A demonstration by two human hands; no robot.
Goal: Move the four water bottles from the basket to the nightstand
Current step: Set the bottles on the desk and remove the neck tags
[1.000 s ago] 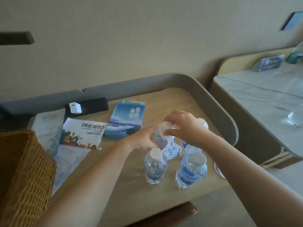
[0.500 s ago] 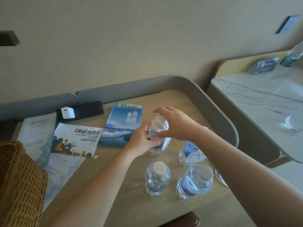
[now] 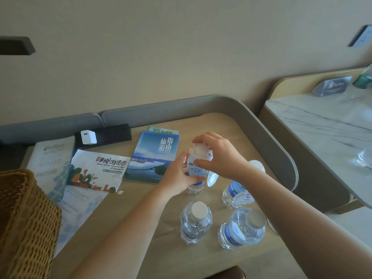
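Several small clear water bottles with white caps and blue labels stand on the wooden nightstand (image 3: pixel 153 238). Both hands hold the far-left bottle (image 3: pixel 196 174): my left hand (image 3: pixel 179 178) wraps its body, and my right hand (image 3: pixel 219 156) pinches around its cap from above. A second bottle (image 3: pixel 239 192) stands just right of it, partly behind my right forearm. Two more stand nearer to me, one on the left (image 3: pixel 196 222) and one on the right (image 3: pixel 243 228). The wicker basket (image 3: pixel 24 222) sits at the left edge; its inside is out of sight.
Brochures (image 3: pixel 98 170), a blue travel booklet (image 3: pixel 155 156) and papers lie left of the bottles. A white charger (image 3: pixel 88 137) rests on a black box. A grey padded rim (image 3: pixel 267 133) bounds the nightstand. A marble table (image 3: pixel 326 135) with a sign, bottle and glass stands right.
The bottle in my hands went from tilted to upright on the nightstand, and my right hand shifted over its cap. The camera view drifted slightly.
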